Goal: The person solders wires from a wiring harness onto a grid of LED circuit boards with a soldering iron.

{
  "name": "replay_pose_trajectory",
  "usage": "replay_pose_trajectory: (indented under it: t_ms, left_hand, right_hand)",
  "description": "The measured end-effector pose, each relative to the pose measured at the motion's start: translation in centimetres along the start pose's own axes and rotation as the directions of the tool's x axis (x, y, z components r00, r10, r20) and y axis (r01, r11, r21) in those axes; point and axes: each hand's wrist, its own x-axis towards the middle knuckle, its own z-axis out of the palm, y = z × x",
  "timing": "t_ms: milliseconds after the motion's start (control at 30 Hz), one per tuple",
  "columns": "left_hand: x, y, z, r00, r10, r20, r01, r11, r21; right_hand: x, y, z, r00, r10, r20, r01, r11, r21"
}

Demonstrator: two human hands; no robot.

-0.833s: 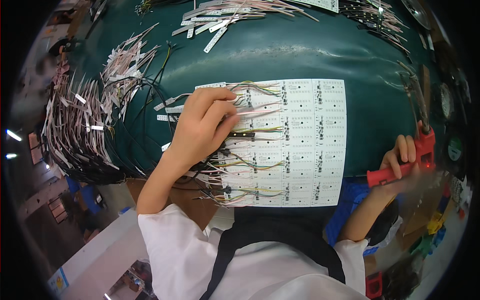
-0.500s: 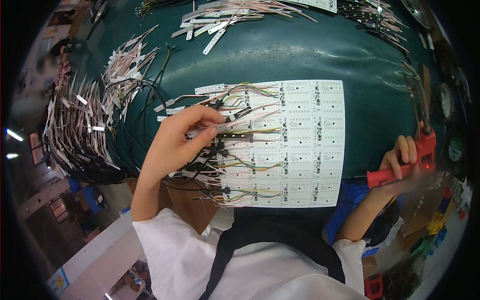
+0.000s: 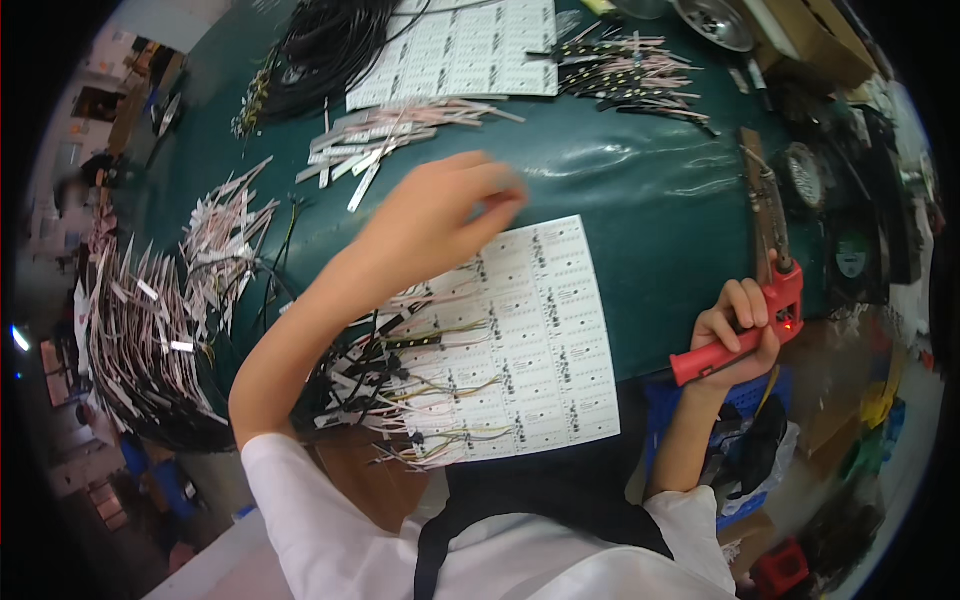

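Observation:
My left hand (image 3: 440, 215) passes over the upper left part of a white circuit-board panel (image 3: 565, 340). Motion smears its fingers, so whether they pinch anything does not show. Coloured wires (image 3: 465, 385) with small black and white strips lie along the panel's left side. One black LED strip (image 3: 413, 342) rests among them. Right of the panel, my right hand (image 3: 737, 325) is closed around the handle of a red pistol-shaped soldering gun (image 3: 786, 300) with a small red light lit. Its front end points away toward a narrow brown bar (image 3: 752, 190).
Bundles of wired strips (image 3: 150, 340) cover the left edge of the green table (image 3: 660, 230). Another strip pile (image 3: 375, 140), black cable (image 3: 330, 60) and a second white panel (image 3: 480, 50) lie at the back. A metal bowl (image 3: 715, 22) and a cardboard box (image 3: 815, 40) stand back right.
My left hand has left the wires at the panel's left side and swung up and away, toward the panel's far edge. The view has shifted. My right hand still holds the soldering gun.

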Motion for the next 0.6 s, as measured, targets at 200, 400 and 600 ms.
replay_pose_trajectory:
  t_ms: [200,400,600]
  left_hand:
    - [13.4,0.0,6.6,0.927,0.185,-0.328,-0.113,0.968,0.225]
    - [18.8,-1.8,7.9,0.940,-0.025,-0.340,0.084,0.984,0.159]
    - [17.6,-4.9,6.2,0.960,-0.064,-0.273,0.049,0.997,-0.059]
  right_hand:
    - [-0.2,-0.5,-0.4,0.999,-0.026,0.031,0.025,0.999,0.021]
    - [-0.4,-0.5,-0.1,0.999,-0.036,-0.008,0.037,0.997,0.061]
    - [-0.8,-1.0,-0.9,0.999,0.007,-0.036,-0.006,1.000,0.003]
